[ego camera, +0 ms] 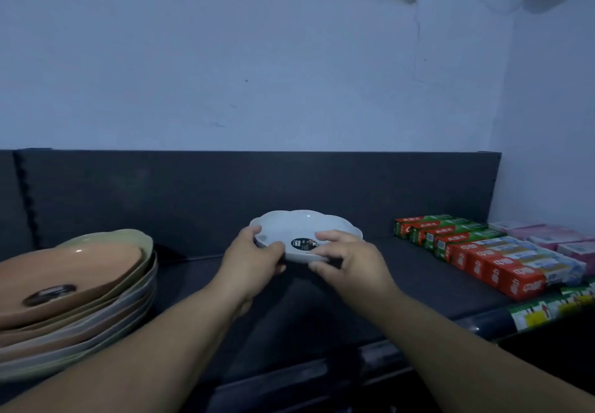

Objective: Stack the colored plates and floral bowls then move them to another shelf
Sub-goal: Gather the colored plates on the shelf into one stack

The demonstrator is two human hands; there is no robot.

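A white scalloped, flower-shaped bowl [306,225] with a dark round sticker inside is in the middle of the dark shelf [402,271], near its back panel. My left hand [257,251] grips its left rim, thumb over the edge. My right hand [347,258] holds its near right rim with fingers curled on the edge. Whether the bowl touches the shelf I cannot tell. At the far left a stack of several colored plates [74,287] rests on the shelf, an orange one on top with green and pale ones beneath.
Rows of red and green boxes [476,251] and pink packages [553,238] fill the shelf's right end. A dark back panel [225,193] rises behind the shelf, below a pale wall. Striped boxes [547,309] sit at the front right edge.
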